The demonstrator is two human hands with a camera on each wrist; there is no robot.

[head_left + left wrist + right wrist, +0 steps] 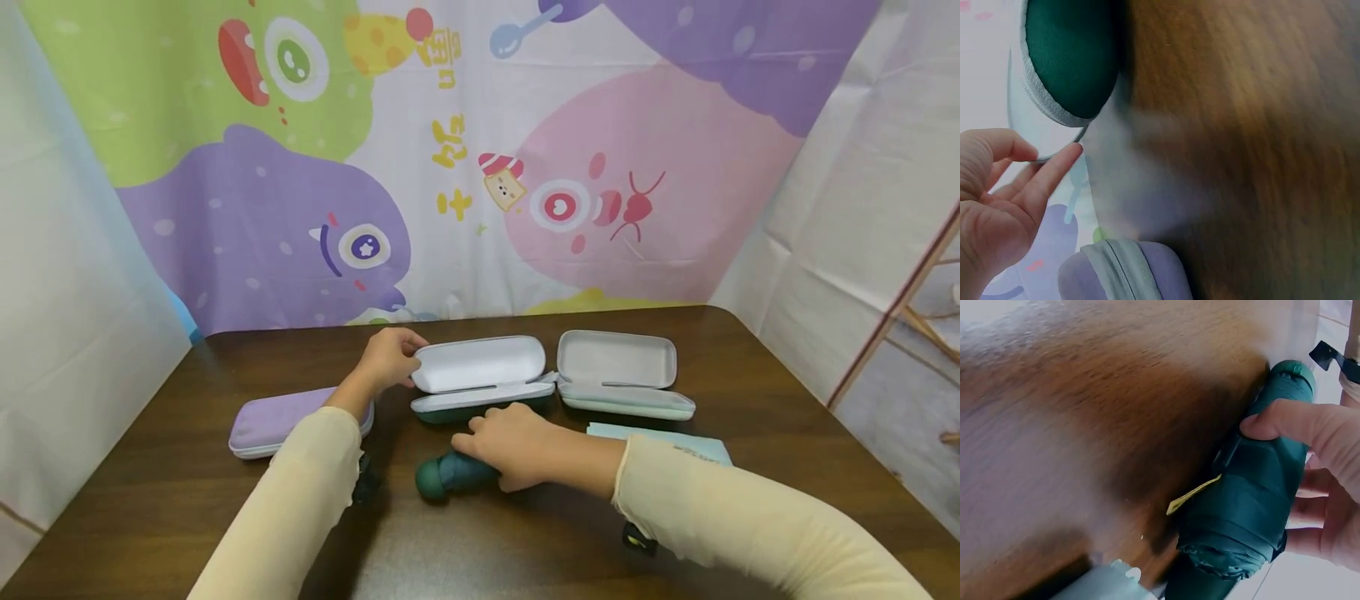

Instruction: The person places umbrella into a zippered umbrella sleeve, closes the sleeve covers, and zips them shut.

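Note:
A folded dark green umbrella (459,472) lies on the table, and my right hand (519,450) grips it from above. The right wrist view shows the thumb on one side of the umbrella (1244,487) and the fingers on the other, with a small yellow strip sticking out. Behind it stands a hard zip case (480,367), open, with a pale lining and a dark green outside (1072,56). My left hand (386,360) pinches the left edge of its raised lid between thumb and fingers.
To the left lies a closed purple case (279,418). An open mint case (617,365) stands right of the green one, and a flat light blue piece (660,438) lies before it, partly behind the right sleeve. A printed curtain (465,250) hangs behind the table.

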